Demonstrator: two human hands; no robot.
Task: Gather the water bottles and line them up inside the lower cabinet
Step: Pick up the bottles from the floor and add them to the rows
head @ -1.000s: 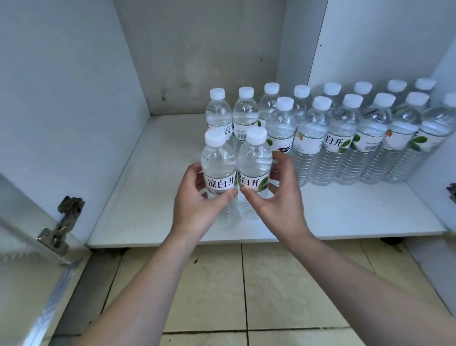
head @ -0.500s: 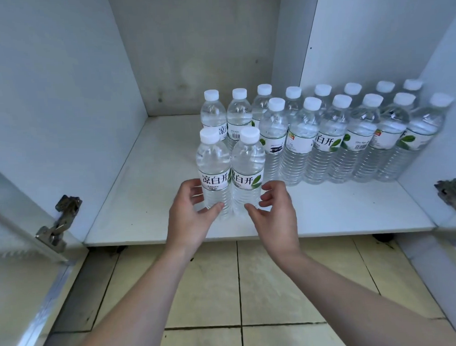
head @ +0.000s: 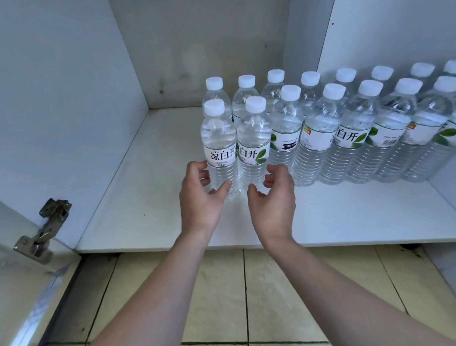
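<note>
**Two front bottles set down, hands just off them**

I see my left hand and right hand hovering low in front of two clear plastic water bottles with white screw caps and white-and-green labels, the left one and the right one. The fingers of both hands are loosely curled and hold nothing. My left thumb tip looks to be touching the left bottle's ribbed base, though I cannot tell for sure; the right hand stands just clear of its bottle.

These two stand upright, touching each other, on the white cabinet shelf, at the left end of the front row, with a back row behind them. They sit slightly forward of the row.

My worry is the next nudge. These bottles are tall and narrow, so I judge that a push high up, or a finger snagging on a label, could tip one into its neighbours and topple the row. A low, even push at the bases looks safer.
</note>
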